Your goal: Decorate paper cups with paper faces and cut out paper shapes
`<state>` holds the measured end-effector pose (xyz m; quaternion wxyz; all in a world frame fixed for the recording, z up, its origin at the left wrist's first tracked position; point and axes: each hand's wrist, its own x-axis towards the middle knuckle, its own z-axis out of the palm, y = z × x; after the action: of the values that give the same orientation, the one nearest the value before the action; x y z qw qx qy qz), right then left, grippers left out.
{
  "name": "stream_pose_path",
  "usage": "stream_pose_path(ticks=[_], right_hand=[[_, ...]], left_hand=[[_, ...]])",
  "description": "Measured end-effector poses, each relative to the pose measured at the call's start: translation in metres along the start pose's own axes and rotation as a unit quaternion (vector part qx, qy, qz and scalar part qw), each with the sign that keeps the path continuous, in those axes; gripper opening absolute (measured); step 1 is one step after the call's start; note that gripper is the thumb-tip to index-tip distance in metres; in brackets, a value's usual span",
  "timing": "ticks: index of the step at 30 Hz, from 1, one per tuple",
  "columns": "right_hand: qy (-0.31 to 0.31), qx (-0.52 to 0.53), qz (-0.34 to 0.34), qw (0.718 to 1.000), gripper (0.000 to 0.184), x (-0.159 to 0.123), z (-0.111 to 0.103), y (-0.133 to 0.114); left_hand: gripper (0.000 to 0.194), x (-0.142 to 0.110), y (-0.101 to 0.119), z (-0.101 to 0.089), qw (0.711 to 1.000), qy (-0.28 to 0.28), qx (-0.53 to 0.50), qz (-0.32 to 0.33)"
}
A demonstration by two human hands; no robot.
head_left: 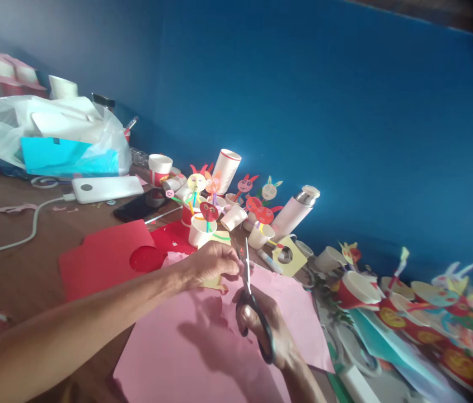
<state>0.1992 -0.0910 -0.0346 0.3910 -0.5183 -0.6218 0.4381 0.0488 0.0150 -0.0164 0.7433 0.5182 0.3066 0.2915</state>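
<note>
My right hand (267, 330) grips black-handled scissors (252, 296), blades pointing up and away over a pink paper sheet (202, 347). My left hand (213, 263) is pinched on a small paper piece right at the blades (247, 263). A yellow scrap (215, 282) shows just under that hand. The pinched piece is too small to make out clearly.
A red sheet (102, 257) with a round hole lies to the left. Paper cups with paper animal faces (219, 207) stand behind, beside a pink flask (293, 212). More cup crafts (421, 319) crowd the right. A plastic bag (60, 137), power bank (106, 188) and cable (30, 229) sit at left.
</note>
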Motion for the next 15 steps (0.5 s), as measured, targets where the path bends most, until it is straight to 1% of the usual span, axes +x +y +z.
stream_pose_path(ticks=[8, 15], right_hand=[[0.004, 0.011, 0.005, 1.000, 0.041, 0.0000, 0.0002, 0.0011], [0.011, -0.007, 0.022, 1.000, 0.041, -0.0006, -0.0017, 0.0029]], left_hand=[[0.011, 0.0020, -0.0017, -0.0028, 1.000, -0.017, -0.009, -0.022], [0.010, 0.0011, -0.0009, -0.0051, 0.999, -0.029, -0.014, -0.040]])
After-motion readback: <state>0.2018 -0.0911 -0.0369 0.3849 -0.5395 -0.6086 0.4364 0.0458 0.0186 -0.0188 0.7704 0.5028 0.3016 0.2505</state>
